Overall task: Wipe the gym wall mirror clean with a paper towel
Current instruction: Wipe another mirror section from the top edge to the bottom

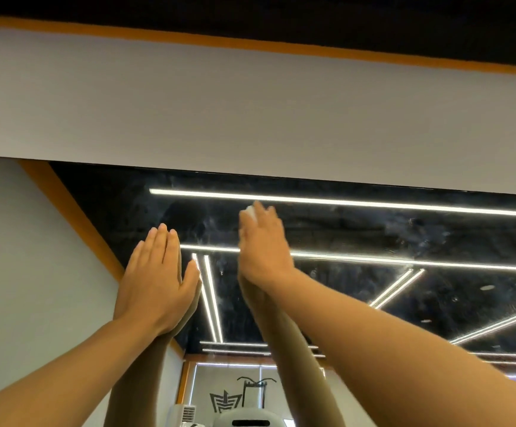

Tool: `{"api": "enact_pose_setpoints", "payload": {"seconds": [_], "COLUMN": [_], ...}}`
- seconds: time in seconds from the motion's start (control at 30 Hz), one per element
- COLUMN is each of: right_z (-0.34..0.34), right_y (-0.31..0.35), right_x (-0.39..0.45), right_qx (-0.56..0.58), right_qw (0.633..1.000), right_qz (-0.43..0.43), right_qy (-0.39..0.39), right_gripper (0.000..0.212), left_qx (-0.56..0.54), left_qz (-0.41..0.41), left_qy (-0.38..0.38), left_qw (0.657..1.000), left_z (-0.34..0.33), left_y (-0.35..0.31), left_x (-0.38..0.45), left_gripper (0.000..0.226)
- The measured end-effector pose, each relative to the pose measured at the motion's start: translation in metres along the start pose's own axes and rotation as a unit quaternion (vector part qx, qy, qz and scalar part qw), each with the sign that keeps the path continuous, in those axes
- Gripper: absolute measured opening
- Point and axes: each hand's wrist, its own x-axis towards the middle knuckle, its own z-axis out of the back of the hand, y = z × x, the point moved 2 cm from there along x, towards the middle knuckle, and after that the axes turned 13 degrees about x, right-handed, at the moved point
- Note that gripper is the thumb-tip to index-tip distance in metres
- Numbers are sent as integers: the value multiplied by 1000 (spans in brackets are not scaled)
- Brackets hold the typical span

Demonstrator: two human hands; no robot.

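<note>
White towel [249,210], a soft light wad, peeks past the fingertips of our right hand [261,246], pressed high on the mirror [435,238] near its top edge. We judge it needs flat-palm pressure; smooth glass lets it slip. Left hand [155,278] rests flat on the glass, fingers straight, apart from the right.

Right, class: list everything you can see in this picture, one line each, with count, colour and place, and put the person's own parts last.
Glass wall mirror: one, dark and smeary, lower half.
White paper towel: one, white, under the right hand's fingers, mostly hidden.
Plain wall band: one, pale grey, above the mirror.
Orange trim stripe: one, orange, near the top.
Reflected strip lights: several, white, in the mirror.
Left hand: one, flat on the mirror.
Right hand: one, pressing the towel.
</note>
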Motion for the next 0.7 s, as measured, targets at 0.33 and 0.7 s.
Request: {"api": "enact_pose_setpoints", "payload": {"seconds": [0.33,0.7], "right_z": [20,157], "right_y": [-31,-187], "right_x": [-5,-37], "right_qx": [-35,-58], "right_qw": [993,980], "right_qz": [76,-177], "right_qy": [85,-76], "right_gripper": [59,42], "left_qx": [-43,-15], "left_qz": [-123,-125], "left_qy": [11,0], "left_qw": [991,992], "left_z": [-5,-11], "left_y": [0,2], "left_x": [0,2], "left_gripper": [59,58]}}
